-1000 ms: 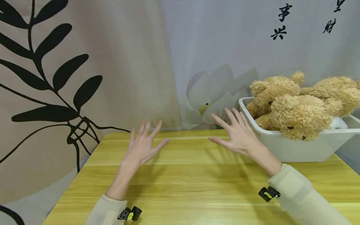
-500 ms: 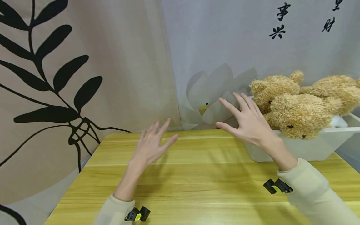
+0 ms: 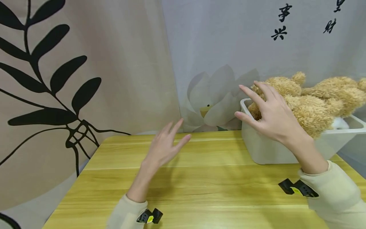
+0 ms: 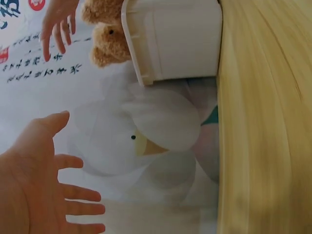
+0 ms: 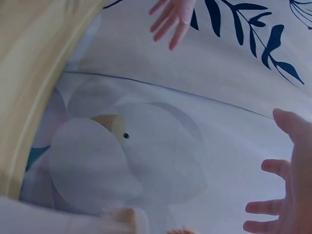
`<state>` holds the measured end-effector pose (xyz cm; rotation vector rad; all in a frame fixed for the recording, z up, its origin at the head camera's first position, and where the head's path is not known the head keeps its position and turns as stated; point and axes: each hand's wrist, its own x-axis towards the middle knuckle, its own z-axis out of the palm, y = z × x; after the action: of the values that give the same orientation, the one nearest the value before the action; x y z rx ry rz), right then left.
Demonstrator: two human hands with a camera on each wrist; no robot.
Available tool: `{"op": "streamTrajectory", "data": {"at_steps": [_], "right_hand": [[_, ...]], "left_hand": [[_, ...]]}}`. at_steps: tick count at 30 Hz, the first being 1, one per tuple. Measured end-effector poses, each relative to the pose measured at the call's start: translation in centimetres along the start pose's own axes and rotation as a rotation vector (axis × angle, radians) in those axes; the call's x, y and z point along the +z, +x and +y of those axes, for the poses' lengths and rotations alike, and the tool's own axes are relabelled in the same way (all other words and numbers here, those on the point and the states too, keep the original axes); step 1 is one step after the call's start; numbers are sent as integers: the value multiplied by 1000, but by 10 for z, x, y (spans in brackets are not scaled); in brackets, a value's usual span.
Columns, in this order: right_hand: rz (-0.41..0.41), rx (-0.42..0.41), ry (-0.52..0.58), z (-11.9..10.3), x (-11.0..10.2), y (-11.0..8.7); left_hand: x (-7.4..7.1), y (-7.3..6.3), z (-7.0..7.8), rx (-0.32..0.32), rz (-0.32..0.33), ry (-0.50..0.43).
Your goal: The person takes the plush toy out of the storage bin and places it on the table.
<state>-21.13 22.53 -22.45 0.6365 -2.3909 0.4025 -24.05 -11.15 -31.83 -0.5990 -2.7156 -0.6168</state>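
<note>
My right hand hovers in front of the near left part of a white plastic bin, fingers spread, holding nothing. Fluffy tan teddy bears are heaped in the bin and rise above its rim; the hand hides part of them in the head view. My left hand is held over the wooden table, left of the bin, its fingers extended and nothing in its grasp. In the left wrist view the same bin and a bear's head appear beyond the left hand.
The wooden table reaches back to a curtain printed with dark leaves, a pale flower and black characters. Something white lies beside the bears in the bin. A dark curved object shows at the lower left corner.
My right hand has moved right and up, from beside the bin to in front of the bears. The left hand has drifted a little to the right. The bin and bears have stayed put.
</note>
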Motion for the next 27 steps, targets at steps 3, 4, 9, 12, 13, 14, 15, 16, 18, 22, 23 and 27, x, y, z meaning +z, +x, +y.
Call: {"op": "streamTrajectory", "data": {"at_steps": [3, 4, 9, 12, 13, 14, 15, 16, 18, 22, 23, 27], "right_hand": [[27, 0, 15, 3, -11, -2], [35, 2, 20, 5, -14, -3], [50, 62, 28, 15, -30, -10], [55, 116, 33, 21, -37, -17], [61, 131, 35, 24, -39, -19], [68, 140, 33, 26, -41, -22], [75, 148, 32, 29, -43, -25], [80, 156, 31, 31, -45, -27], [95, 169, 23, 35, -48, -32], [148, 177, 18, 47, -55, -40], [169, 170, 18, 51, -57, -43], [256, 149, 5, 69, -60, -54]], "left_hand": [[4, 2, 6, 18, 10, -14], [5, 3, 9, 28, 15, -21], [11, 7, 21, 68, 33, -56], [16, 9, 28, 88, 32, -64], [18, 10, 30, 97, 33, -66], [20, 11, 33, 104, 33, -66], [21, 12, 35, 113, 35, -68], [23, 13, 37, 120, 38, -69], [26, 15, 41, 134, 44, -81], [30, 20, 50, 149, 41, -117], [31, 21, 52, 150, 37, -128], [34, 25, 57, 146, 17, -162]]}}
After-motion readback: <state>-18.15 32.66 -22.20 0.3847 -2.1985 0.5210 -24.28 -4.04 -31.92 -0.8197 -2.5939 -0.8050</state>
